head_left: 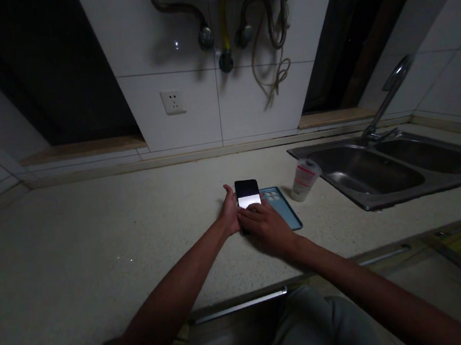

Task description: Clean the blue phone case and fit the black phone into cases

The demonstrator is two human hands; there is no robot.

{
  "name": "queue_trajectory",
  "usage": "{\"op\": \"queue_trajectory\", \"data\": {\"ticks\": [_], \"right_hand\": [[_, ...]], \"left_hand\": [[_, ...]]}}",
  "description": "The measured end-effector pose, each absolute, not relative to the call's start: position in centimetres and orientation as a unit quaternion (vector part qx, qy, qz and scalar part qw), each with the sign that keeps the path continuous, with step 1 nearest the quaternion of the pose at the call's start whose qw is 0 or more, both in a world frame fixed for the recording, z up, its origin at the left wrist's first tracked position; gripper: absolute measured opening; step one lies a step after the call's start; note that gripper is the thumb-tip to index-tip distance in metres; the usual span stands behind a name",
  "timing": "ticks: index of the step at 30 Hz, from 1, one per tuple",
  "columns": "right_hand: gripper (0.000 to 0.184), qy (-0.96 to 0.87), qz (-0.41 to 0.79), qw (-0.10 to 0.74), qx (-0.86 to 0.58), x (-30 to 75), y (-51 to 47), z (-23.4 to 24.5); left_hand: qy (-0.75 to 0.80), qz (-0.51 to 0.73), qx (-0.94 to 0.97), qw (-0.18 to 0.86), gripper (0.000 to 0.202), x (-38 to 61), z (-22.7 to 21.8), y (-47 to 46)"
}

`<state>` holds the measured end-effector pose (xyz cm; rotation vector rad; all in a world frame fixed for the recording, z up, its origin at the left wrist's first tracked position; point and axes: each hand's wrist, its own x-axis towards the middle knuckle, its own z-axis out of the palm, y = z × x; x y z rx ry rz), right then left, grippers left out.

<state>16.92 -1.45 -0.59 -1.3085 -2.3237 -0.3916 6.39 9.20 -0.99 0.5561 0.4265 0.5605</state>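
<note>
On the pale countertop (93, 224), close to its front edge and left of the sink (371, 206), a phone (247, 192) lies flat with its screen lit. From the head camera both bare forearms stretch forward and angle in toward each other, meeting at the phone. The left hand (229, 213) stands on its edge against the phone's left side, palm turned inward and thumb pointing away from the body; whether its fingers actually clasp the phone I cannot tell. The right hand (266, 227) lies palm down and loose over the phone's near end, holding nothing, its fingertips (253, 210) resting on the lower part of the bright screen. Just beside the phone on the right lies a flat blue case (284, 208), with a clear plastic cup (304, 178) near it by the sink's rim.
</note>
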Motion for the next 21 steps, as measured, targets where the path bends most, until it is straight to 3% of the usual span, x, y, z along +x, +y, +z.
{"op": "queue_trajectory", "data": {"ticks": [8,16,21], "right_hand": [[0.025,-0.890,-0.146,0.189,-0.387,18.9,-3.3,-1.5],[0.034,-0.840,-0.109,0.297,-0.440,21.8,-4.0,-2.7],[0.031,-0.783,-0.081,0.329,-0.521,22.5,-2.1,-1.4]], "left_hand": [[0.169,0.254,0.297,0.905,0.081,6.4,-2.0,9.6],[0.175,0.255,0.296,0.904,0.079,6.3,-1.3,9.3],[0.198,0.253,0.285,0.903,0.078,6.5,-0.6,8.8]]}}
